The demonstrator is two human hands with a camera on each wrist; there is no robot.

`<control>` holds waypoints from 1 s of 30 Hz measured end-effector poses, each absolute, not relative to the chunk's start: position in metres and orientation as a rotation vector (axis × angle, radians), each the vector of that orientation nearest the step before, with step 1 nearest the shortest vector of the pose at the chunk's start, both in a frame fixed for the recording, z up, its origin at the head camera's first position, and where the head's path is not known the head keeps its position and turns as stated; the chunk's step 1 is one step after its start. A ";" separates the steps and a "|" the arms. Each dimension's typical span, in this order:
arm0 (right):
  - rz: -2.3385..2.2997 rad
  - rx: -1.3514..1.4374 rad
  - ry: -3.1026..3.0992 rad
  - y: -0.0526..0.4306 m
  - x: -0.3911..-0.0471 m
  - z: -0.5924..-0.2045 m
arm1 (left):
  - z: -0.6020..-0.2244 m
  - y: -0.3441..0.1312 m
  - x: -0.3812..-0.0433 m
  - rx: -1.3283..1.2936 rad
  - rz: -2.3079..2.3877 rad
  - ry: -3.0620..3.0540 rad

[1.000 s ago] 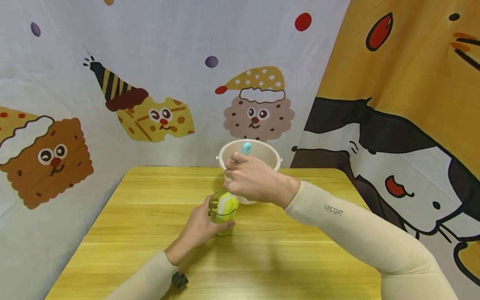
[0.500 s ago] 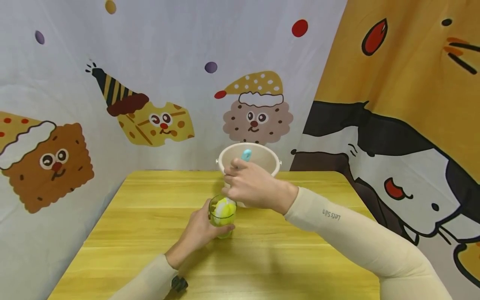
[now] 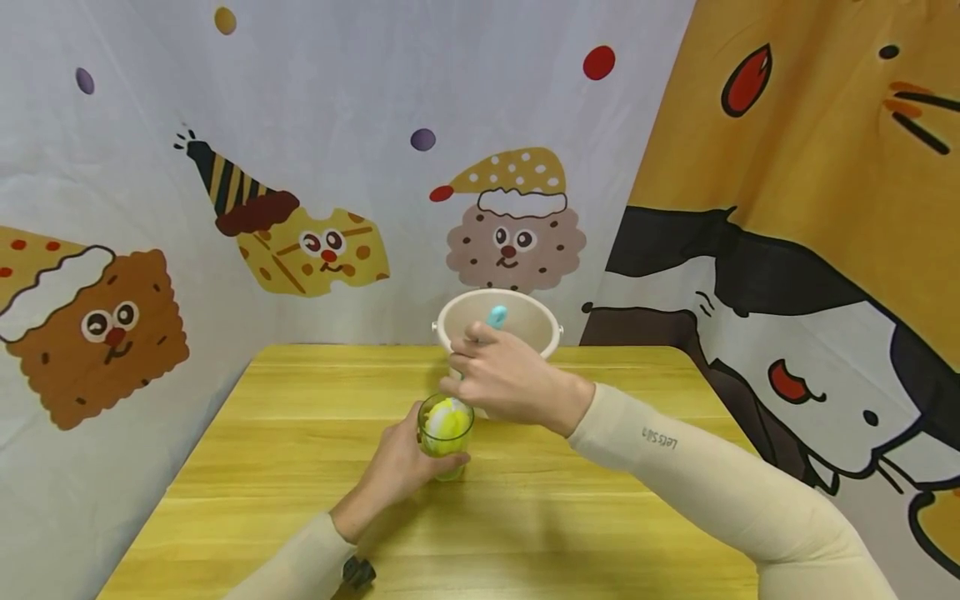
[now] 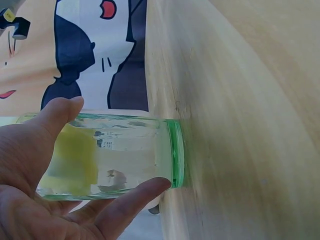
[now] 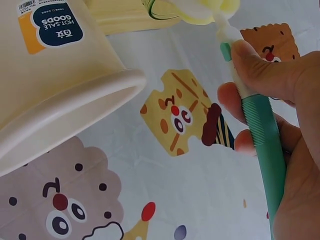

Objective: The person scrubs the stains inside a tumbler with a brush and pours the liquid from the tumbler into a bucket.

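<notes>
In the head view my left hand [image 3: 401, 457] grips a clear, green-tinted drinking glass [image 3: 448, 475] around its side. The left wrist view shows the glass [image 4: 135, 155] with its base right at the tabletop, the thumb on one side and fingers on the other. A yellow-and-white sponge head [image 3: 448, 418] of a cup brush fills its upper part. Above and to the right, my right hand [image 3: 506, 375] holds the brush by its teal handle [image 5: 267, 145], thumb near the white neck. The light blue handle tip [image 3: 497, 315] pokes up past the knuckles.
Just behind the right hand, a cream bucket [image 3: 536, 321] stands at the back of the wooden table [image 3: 322, 417]. A small black object [image 3: 358, 572] shows beside the left sleeve. Cartoon-printed cloth [image 3: 330, 83] hangs behind the table.
The sponge head sits lower within the glass's rim than a second ago, when it bulged over the right side. The head view has tilted up slightly. Both hands keep their hold.
</notes>
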State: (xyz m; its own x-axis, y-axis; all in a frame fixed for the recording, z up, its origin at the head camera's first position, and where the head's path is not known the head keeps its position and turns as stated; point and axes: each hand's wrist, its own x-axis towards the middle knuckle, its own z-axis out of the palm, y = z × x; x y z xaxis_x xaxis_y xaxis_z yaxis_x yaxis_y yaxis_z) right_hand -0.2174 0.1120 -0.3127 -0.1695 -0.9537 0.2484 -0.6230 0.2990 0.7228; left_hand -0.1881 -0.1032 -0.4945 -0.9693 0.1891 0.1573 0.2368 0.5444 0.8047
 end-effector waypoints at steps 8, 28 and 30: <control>-0.673 1.388 -1.922 0.109 -0.217 -0.315 | -0.495 -0.103 -0.188 -0.387 -1.430 -2.712; -0.753 1.370 -1.921 0.108 -0.220 -0.315 | -0.494 -0.102 -0.189 -0.363 -1.395 -2.723; -0.766 1.375 -1.925 0.107 -0.220 -0.315 | -0.494 -0.102 -0.189 -0.360 -1.395 -2.724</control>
